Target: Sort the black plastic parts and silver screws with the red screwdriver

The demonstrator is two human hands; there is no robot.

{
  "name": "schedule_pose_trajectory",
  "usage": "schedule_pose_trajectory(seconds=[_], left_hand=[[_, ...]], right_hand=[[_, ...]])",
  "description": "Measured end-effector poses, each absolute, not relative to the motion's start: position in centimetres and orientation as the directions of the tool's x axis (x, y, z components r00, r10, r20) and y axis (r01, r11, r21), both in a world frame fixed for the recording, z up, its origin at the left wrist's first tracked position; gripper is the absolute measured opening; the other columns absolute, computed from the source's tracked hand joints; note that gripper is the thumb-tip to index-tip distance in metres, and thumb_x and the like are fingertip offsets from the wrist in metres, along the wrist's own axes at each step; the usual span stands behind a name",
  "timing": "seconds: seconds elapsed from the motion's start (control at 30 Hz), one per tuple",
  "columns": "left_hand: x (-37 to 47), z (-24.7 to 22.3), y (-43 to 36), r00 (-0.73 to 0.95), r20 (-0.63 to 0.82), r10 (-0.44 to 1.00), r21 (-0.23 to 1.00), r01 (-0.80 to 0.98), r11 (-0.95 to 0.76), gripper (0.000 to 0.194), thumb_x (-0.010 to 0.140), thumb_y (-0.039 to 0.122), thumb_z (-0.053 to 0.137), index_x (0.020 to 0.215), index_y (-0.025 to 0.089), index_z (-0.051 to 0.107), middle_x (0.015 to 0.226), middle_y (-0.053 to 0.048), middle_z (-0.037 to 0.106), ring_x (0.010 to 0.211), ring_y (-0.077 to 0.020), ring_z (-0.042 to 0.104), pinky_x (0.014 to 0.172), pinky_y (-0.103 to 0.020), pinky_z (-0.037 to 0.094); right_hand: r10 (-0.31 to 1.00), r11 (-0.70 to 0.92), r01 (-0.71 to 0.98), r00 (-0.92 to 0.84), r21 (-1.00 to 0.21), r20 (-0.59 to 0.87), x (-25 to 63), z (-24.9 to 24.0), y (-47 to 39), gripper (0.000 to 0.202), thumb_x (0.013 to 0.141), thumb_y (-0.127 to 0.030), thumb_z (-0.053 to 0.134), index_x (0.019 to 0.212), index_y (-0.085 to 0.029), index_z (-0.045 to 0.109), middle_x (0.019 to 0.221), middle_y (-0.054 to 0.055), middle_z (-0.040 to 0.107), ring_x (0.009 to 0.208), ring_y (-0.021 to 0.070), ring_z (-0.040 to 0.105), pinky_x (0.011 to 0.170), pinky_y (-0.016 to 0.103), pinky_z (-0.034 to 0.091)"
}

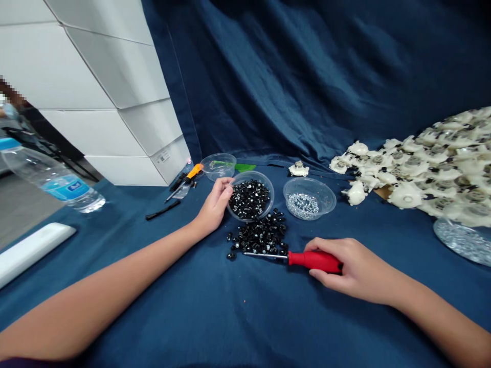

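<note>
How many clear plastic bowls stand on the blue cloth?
3. One empty bowl at the back; the bowl of black parts under the left hand; the bowl of screws to its right. None seems hidden.

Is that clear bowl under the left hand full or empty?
Nearly full: the clear bowl holds small black parts up near its rim, with more spilled in a pile beside it.

Both forearms are bare to the elbow, with no watch, ring or glove on the left hand [214,205] or the right hand [355,270]. A sliver of purple cloth shows at the left arm's lower edge.
</note>
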State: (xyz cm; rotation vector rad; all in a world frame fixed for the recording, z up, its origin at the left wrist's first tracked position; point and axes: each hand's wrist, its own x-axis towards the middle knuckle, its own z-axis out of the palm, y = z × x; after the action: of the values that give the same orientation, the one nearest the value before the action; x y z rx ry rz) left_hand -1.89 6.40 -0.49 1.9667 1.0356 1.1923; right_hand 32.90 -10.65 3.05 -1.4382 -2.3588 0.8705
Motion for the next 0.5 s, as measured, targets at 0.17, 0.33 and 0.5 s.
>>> schedule_pose_trajectory(seconds=[0.17, 0.33, 0.5], left_hand=[[-2.0, -1.4, 8.2, 0.143, 0.303, 0.942, 0.911, 0.247, -0.33, 0.06, 0.104, 0.077, 0.042, 0.122, 0.023, 0.061, 0.099, -0.004, 0.063, 0.089, -0.0231, 0.062, 0.081, -0.038, 0.055], [-2.0, -1.3, 8.1, 0.108, 0.271, 0.956, 0.924, 0.25, -0.29, 0.062, 0.104, 0.078, 0.038, 0.12, 0.022, 0.061, 0.089, -0.003, 0.059, 0.079, -0.0222, 0.061, 0.073, -0.038, 0.055], [-1.9, -0.5, 6.2, 0.303, 0.456, 0.837, 0.779, 0.319, -0.54, 0.053, 0.108, 0.067, 0.046, 0.136, 0.024, 0.054, 0.119, -0.007, 0.064, 0.108, -0.0248, 0.061, 0.101, -0.042, 0.051]], right_hand=[[0.868, 0.337, 0.724, -0.486, -0.601, -0.099, 33.0, 3.0, -10.6, 0.019, 0.099, -0.033, 0.067, 0.118, -0.034, 0.068, 0.094, -0.004, 0.076, 0.074, 0.0165, 0.066, 0.069, 0.031, 0.045], [0.871, 0.326, 0.728, -0.48, -0.603, -0.108, 32.9, 3.1, -10.5, 0.019, 0.099, -0.033, 0.068, 0.118, -0.034, 0.068, 0.093, -0.004, 0.076, 0.073, 0.0163, 0.066, 0.068, 0.031, 0.044], [0.87, 0.334, 0.728, -0.482, -0.598, -0.101, 32.9, 3.0, -10.5, 0.019, 0.1, -0.034, 0.067, 0.119, -0.034, 0.068, 0.094, -0.004, 0.076, 0.073, 0.0165, 0.066, 0.068, 0.031, 0.044]])
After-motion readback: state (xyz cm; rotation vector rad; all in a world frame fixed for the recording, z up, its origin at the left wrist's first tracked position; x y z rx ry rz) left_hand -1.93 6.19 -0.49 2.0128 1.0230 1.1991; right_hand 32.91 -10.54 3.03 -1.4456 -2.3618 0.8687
